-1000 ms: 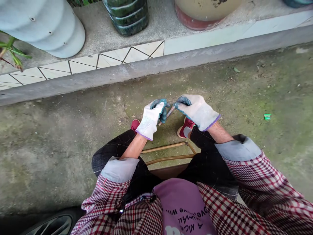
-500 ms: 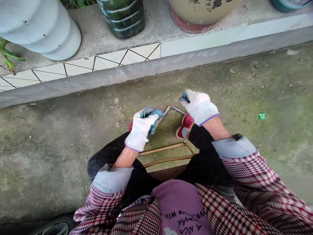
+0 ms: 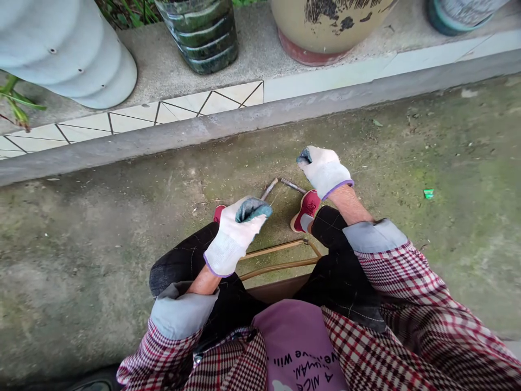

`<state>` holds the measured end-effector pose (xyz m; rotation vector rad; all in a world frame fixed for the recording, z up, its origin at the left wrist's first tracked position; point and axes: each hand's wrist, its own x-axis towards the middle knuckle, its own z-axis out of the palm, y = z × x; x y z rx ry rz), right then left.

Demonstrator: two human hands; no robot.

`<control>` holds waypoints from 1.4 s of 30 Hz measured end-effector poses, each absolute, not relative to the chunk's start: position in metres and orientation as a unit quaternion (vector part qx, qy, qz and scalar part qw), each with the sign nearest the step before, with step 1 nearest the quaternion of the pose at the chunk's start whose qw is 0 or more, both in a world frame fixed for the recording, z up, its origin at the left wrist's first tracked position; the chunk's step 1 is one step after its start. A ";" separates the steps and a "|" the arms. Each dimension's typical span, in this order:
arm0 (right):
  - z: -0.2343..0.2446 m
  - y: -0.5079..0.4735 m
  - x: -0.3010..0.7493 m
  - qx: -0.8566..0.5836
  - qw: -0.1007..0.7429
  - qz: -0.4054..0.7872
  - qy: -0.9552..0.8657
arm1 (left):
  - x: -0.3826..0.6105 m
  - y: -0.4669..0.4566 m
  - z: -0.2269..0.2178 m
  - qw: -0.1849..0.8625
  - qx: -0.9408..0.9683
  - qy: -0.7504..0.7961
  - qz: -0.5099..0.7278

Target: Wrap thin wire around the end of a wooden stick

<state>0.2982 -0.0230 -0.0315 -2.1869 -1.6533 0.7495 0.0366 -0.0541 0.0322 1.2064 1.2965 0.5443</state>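
Curling inward in its glove (image 3: 226,244), the left hand (image 3: 246,217) covers the lower end of one stick (image 3: 269,189), a faint thread (image 3: 274,196) showing beside it; whether it grips anything cannot be told. Well apart from it, the right hand (image 3: 321,165) is bent into a loose fist near the right red shoe (image 3: 308,206), and what it may hold is hidden. A second stick (image 3: 293,186) lies on the ground (image 3: 122,217) between the hands, one end just beside the first stick's tip, the other at that shoe.
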 end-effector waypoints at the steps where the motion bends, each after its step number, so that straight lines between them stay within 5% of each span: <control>1: -0.023 -0.024 0.297 -0.783 0.153 0.264 -0.542 | 0.031 -0.055 0.031 0.591 0.545 0.555 0.213; 7: 0.022 -0.044 0.288 -0.721 0.230 0.376 -0.535 | 0.005 -0.042 0.027 0.453 0.692 0.563 -0.002; 13: 0.031 -0.053 0.277 -0.679 0.263 0.486 -0.483 | 0.055 -0.012 0.038 0.587 0.586 0.530 0.177; 19: 0.031 -0.054 0.277 -0.664 0.281 0.512 -0.466 | 0.091 0.001 0.024 0.699 0.496 0.500 0.126; 27: 0.029 -0.053 0.276 -0.650 0.266 0.521 -0.485 | 0.078 0.003 0.018 0.730 0.430 0.485 0.216; 42: 0.030 -0.052 0.274 -0.700 0.326 0.479 -0.418 | 0.073 0.002 0.022 0.689 0.520 0.480 0.158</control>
